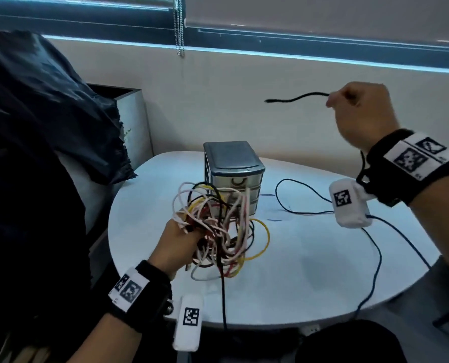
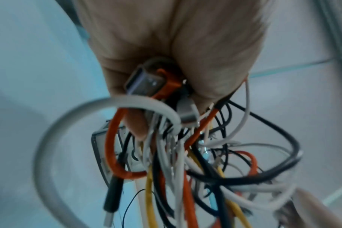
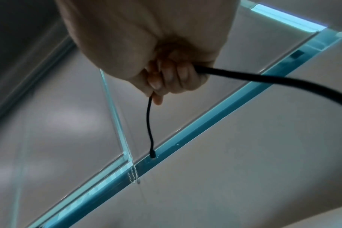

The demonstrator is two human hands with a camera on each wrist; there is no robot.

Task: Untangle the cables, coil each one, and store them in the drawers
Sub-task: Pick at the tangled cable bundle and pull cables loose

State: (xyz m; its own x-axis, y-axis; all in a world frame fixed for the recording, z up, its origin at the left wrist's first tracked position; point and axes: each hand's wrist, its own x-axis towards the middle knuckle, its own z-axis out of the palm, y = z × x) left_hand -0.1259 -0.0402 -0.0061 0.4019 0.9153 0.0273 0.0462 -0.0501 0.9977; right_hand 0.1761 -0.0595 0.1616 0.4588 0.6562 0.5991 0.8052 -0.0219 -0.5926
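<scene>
My left hand (image 1: 184, 238) grips a tangle of cables (image 1: 218, 226), white, yellow, red and black, just above the white round table (image 1: 296, 271). In the left wrist view the left hand (image 2: 166, 50) closes round the tangle (image 2: 185, 154) beside an orange-collared USB plug (image 2: 146, 81). My right hand (image 1: 354, 108) is raised high at the right in a fist round a thin black cable (image 1: 296, 96), whose free end sticks out to the left. The right wrist view shows that right hand (image 3: 166, 78) holding the black cable (image 3: 149, 123). A small grey drawer unit (image 1: 231, 171) stands behind the tangle.
A dark blue cable (image 1: 299, 209) loops over the table and drops off its right front edge. One black strand (image 1: 223, 297) hangs from the tangle over the front edge. Dark cloth (image 1: 47, 113) and a grey metal box (image 1: 134, 113) stand at the left. A blind chain (image 1: 179, 27) hangs at the window.
</scene>
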